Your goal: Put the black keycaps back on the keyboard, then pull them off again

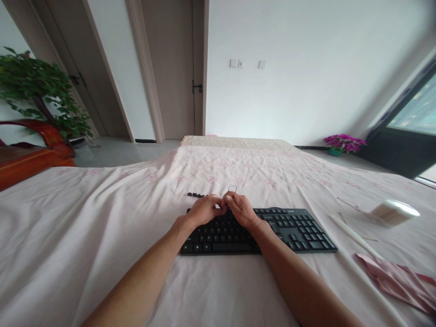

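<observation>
A black keyboard [235, 247] lies on the pale pink cloth, its number pad to the right. Over its upper middle part my two hands meet. My right hand [241, 210] is closed on a thin wire loop, which looks like a keycap puller [232, 187]; the loop sticks up above the fingers. My left hand [206, 210] touches the right one, fingertips pinched together; what they hold, if anything, is hidden. Behind the left hand, several loose black keycaps [194, 195] sit in a row on the cloth, partly covered by that hand.
To the right lie a clear tub of cotton swabs [394, 212], some loose swabs [350, 203], a white stick-like thing [356, 236] and a crumpled pink cloth [402, 279]. The covering cloth [102, 218] has folds. A wooden chair [41, 154] stands at the left.
</observation>
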Action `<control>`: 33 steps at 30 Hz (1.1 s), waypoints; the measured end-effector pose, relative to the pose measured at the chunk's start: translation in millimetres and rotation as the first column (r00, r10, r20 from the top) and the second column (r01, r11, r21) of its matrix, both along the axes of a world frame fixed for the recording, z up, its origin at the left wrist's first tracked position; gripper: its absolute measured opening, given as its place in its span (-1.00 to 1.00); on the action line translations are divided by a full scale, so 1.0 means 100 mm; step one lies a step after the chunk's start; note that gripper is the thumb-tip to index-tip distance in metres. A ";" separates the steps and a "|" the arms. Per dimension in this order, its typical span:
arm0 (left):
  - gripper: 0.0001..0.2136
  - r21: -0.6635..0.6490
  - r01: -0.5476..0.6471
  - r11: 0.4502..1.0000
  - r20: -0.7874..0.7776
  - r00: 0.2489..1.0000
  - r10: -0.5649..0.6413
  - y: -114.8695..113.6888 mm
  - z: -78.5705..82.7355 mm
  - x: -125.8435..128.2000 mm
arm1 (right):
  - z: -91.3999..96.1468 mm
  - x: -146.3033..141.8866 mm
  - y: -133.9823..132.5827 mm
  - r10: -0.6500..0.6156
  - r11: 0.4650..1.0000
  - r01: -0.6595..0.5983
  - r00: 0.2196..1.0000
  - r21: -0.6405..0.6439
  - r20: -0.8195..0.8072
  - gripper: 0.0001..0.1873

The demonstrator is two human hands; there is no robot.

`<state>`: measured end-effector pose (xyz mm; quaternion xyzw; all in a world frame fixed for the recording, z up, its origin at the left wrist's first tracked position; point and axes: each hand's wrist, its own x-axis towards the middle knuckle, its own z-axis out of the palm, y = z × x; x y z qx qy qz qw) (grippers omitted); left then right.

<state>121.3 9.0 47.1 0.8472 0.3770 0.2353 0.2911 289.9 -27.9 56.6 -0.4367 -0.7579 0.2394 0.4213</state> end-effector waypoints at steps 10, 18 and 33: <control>-0.82 0.129 -0.089 0.988 -0.034 0.995 0.094 -0.10 0.01 0.08 | -0.07 -0.02 -0.09 -0.026 0.996 0.031 0.998 0.081 -0.064 -0.58; -0.89 0.092 -0.047 0.995 0.006 0.999 0.047 -0.10 0.03 0.09 | -0.06 -0.02 -0.11 -0.101 0.982 0.118 0.988 0.145 -0.120 -0.55; -0.83 0.140 -0.110 0.984 0.028 0.994 0.107 -0.09 0.04 0.10 | -0.01 -0.06 -0.14 -0.005 0.977 0.027 0.994 0.211 -0.107 -0.63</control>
